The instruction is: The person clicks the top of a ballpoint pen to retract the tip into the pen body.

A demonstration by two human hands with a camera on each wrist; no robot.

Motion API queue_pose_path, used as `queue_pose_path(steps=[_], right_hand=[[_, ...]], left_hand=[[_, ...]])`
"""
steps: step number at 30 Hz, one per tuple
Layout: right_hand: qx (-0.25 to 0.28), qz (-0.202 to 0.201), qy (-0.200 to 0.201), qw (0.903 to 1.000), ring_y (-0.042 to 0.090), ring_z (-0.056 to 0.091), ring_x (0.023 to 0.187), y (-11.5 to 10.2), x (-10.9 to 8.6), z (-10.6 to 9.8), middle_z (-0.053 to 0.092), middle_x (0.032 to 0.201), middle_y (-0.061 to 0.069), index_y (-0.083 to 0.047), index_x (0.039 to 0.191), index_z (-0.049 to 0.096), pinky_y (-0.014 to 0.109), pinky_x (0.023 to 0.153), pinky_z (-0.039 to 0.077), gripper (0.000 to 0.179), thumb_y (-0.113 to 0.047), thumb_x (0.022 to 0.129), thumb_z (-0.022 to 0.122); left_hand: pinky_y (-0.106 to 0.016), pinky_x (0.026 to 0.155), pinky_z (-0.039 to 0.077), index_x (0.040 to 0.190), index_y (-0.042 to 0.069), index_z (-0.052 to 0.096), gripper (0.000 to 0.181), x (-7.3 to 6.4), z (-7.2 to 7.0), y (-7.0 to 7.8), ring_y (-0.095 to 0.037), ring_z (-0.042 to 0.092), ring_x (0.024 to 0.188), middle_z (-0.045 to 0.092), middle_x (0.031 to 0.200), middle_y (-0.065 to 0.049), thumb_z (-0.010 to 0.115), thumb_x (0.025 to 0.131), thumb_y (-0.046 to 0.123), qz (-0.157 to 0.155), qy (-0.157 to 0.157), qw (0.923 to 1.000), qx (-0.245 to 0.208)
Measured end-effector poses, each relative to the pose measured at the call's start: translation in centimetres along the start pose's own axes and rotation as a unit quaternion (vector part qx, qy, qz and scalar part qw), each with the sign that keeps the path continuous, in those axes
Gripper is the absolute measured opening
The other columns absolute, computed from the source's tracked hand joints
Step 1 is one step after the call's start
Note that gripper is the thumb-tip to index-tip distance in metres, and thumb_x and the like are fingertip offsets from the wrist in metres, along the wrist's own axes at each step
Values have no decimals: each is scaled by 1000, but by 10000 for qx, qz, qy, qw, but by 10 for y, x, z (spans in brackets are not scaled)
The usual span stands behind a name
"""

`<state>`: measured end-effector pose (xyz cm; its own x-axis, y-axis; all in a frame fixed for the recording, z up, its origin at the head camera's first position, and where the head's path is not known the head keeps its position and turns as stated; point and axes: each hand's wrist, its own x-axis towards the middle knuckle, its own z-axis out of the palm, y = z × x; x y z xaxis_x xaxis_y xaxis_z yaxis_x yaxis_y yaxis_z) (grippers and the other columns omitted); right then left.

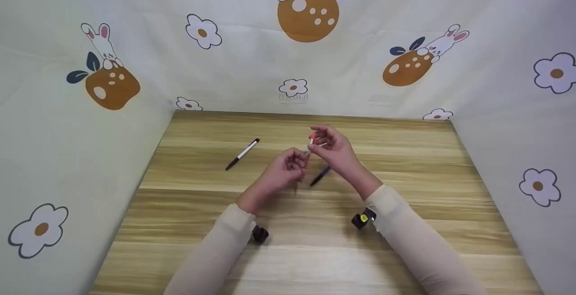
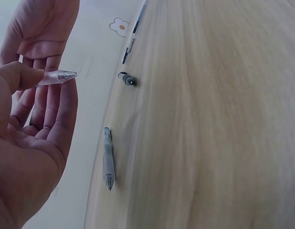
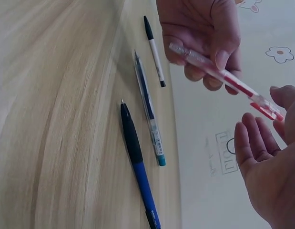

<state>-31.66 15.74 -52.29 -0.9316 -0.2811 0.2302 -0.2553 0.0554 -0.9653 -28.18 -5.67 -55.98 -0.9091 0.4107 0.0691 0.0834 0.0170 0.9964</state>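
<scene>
A clear-barrelled pen with a red refill and red clip is held in the air between both hands, above the wooden table. My left hand pinches its clear front part between thumb and fingers; the tip pokes out past them. My right hand pinches the red clip end between thumb and index finger, its other fingers loosely bent. Below the hands lie a blue pen with a black grip and a clear pen with a teal end. To their left is a white pen with black ends.
The wood-grain table is bounded by pale printed cloth walls at the back and sides. A small black camera sits at the left wrist, another black camera at the right.
</scene>
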Motion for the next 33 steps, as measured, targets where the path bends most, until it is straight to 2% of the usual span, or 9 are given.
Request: queue_pose_path(steps=[6, 14, 16, 20, 26, 30, 33], right_hand=[[-559, -146, -156, 9982, 25, 71, 110, 6, 1, -3, 70, 124, 11, -3, 148, 63, 30, 92, 58, 53, -6, 99, 83], [-1079, -234, -378, 9932, 41, 65, 126, 13, 4, -4, 69, 136, 11, -7, 154, 59, 50, 105, 54, 63, -18, 98, 87], [-1159, -231, -426, 9921, 42, 63, 129, 14, 4, -4, 69, 138, 9, -9, 155, 59, 53, 107, 52, 66, -21, 97, 88], [-1316, -241, -511, 9897, 37, 61, 135, 16, 4, -4, 66, 147, 7, -11, 158, 57, 54, 111, 49, 69, -22, 97, 89], [-1437, -270, -685, 9869, 34, 55, 142, 21, 5, -5, 59, 159, 6, -12, 162, 54, 55, 116, 45, 74, -22, 97, 88], [-1564, -277, -725, 9846, 40, 54, 144, 22, 6, -5, 57, 160, 8, -11, 163, 53, 56, 118, 44, 76, -23, 97, 89], [-1644, -292, -709, 9834, 44, 53, 144, 22, 7, -3, 57, 160, 11, -9, 162, 53, 58, 118, 44, 76, -22, 96, 89]], left_hand=[[-30, 79, 60, 125, 0, 65, 34, -3, -10, 2, -20, 64, 98, 64, 109, -7, 65, 93, -10, 28, 106, 9995, 309], [-32, 85, 59, 125, 3, 69, 33, -7, -24, 2, -22, 66, 100, 70, 112, -10, 66, 94, -8, 20, 288, 9945, 1003], [-33, 86, 59, 125, 5, 70, 32, -8, -27, 3, -22, 67, 101, 71, 113, -10, 67, 95, -6, -27, 325, 9926, 1168], [-34, 87, 58, 125, 6, 70, 28, -11, -34, 5, -22, 67, 102, 71, 113, -8, 69, 98, -3, -105, 370, 9893, 1404], [-34, 87, 57, 126, 3, 71, 30, -14, -44, 8, -22, 67, 99, 71, 112, -10, 70, 98, -5, -69, 449, 9842, 1711], [-34, 86, 56, 124, 3, 71, 30, -15, -51, 6, -20, 66, 98, 70, 110, -7, 68, 96, -8, -55, 491, 9796, 1946], [-35, 86, 56, 119, 5, 71, 27, -15, -56, 5, -18, 65, 97, 69, 107, -4, 68, 95, -8, 3, 550, 9729, 2248]])
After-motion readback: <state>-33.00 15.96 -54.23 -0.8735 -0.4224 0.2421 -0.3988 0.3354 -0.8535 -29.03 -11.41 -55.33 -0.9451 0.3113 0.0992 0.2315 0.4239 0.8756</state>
